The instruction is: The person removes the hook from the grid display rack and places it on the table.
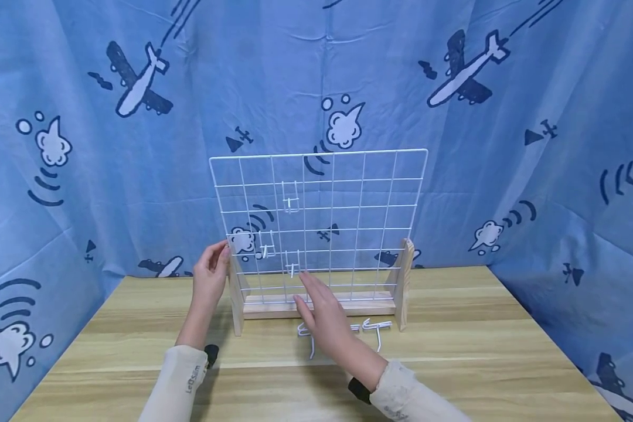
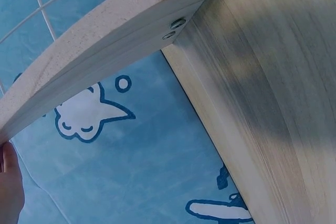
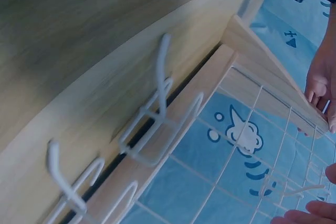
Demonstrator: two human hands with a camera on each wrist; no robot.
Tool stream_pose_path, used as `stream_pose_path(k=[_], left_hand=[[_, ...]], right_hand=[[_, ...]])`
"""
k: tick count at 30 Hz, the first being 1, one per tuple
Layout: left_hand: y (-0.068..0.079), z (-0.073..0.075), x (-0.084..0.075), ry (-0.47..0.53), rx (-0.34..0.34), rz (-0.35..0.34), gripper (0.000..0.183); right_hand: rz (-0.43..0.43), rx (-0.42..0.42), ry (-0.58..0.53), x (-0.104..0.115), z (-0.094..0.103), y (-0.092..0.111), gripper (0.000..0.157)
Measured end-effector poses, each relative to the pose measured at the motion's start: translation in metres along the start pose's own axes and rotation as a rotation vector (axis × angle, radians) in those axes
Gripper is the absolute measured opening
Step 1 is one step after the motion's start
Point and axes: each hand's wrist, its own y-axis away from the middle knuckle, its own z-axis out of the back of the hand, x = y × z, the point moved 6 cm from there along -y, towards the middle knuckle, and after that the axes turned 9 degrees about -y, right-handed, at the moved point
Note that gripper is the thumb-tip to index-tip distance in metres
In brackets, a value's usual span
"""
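L hand (image 1: 210, 274) pinches wooden upright (image 1: 236, 302), R hand (image 1: 328, 313), fingers straight, nr wht hook (image 1: 292, 268).

The grid (image 1: 332, 208) looks smooth metal, the stand (image 1: 369, 312) matt wood, the curtain (image 1: 274, 76) cloth.

Even light fills the head view; dimmer wrist views show soft shadows across the tabletop (image 2: 278, 72).

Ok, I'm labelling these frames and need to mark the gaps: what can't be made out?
Middle loose hook: head view, mostly hidden behind the right hand.
Left hand: left wrist view, mostly cut off by the left edge.
Right hand: right wrist view, cut off by the right and bottom edges.
Lower-left hook: right wrist view, partly cut off by the bottom edge.
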Motion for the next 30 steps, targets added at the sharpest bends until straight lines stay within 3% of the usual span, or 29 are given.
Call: stream_pose_path(k=[2,6,11,17,30], left_hand=[[0.002,0.001,-0.006,0.0,0.004,0.002,0.034],[-0.005,0.0,0.008,0.023,0.016,0.025,0.035],[-0.001,0.0,0.0,0.002,0.028,0.047,0.036],[0.006,0.001,-0.013,-0.015,0.015,0.013,0.034],[0.007,0.001,-0.014,-0.016,-0.006,-0.018,0.033]], right_hand=[[-0.042,-0.013,-0.026,0.0,-0.002,-0.002,0.046],[-0.107,-0.041,-0.073,0.001,-0.006,-0.005,0.047],[-0.165,-0.082,-0.143,0.001,-0.011,-0.009,0.046],[-0.187,-0.135,-0.207,0.001,-0.019,-0.012,0.044],[-0.221,-0.192,-0.198,-0.003,-0.026,-0.017,0.042]])
